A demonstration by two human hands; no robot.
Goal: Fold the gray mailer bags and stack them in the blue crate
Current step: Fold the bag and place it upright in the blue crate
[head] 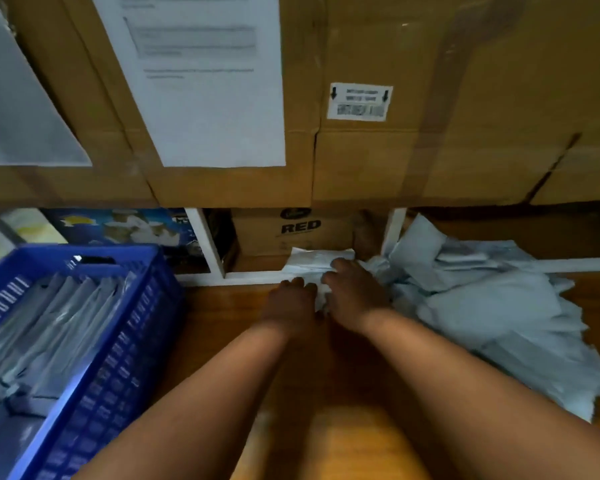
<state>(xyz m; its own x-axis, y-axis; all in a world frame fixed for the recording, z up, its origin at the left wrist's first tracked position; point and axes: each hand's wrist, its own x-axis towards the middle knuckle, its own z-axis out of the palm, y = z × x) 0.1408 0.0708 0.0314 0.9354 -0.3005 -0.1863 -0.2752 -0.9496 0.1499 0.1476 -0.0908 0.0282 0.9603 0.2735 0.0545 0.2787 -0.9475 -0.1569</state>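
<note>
I judge the job partly done: folded gray bags (49, 327) already stand in rows inside the blue crate (118, 358) on my left, while a loose heap of unfolded bags (492, 306) lies on the wooden floor (343, 445) to my right. Between them, near the cardboard boxes (361, 161), I work one bag (312, 263). My left hand (291, 299) and right hand (354, 292) both curl their fingers onto it, pinching it mid-fold. It looks pale, thin, crinkled and slick; motion blur hides the exact crease.
</note>
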